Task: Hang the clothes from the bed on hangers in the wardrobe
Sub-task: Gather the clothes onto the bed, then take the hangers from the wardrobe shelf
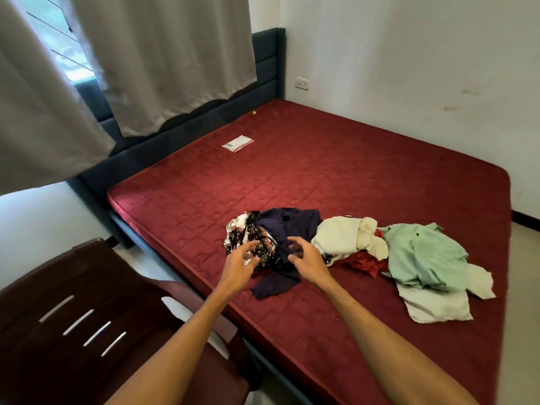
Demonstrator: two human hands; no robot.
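Left hand [239,258] and right hand [306,258] both reach out over the near edge of the bed, fingers spread and loosely bent, holding nothing. Cannot tell whether the fingertips touch cloth.

Head view, clock directions from the hands:
- Patterned black-and-white garment [248,232] is bunched at 12 o'clock of the left hand, partly under it.
- Navy garment [289,226] lies between the two hands, with a loose end trailing toward 6 o'clock.
- Cream garment [342,238] is crumpled at 2 o'clock of the right hand, touching the navy one.
- Red garment [362,263] is at 3 o'clock, mostly buried under the cream piece.
- Mint-green shirt [420,258] is farther out at 3 o'clock, spread flatter and overlapping the red.
- All five lie on the bare maroon mattress [321,171].
- Small clear packet [237,143] sits on the mattress at 12 o'clock, well apart from the pile.
- Dark headboard [268,62] and grey curtain [163,54] are at 11 o'clock.
- Brown plastic chair [73,317] is at 8 o'clock, beside the bed.
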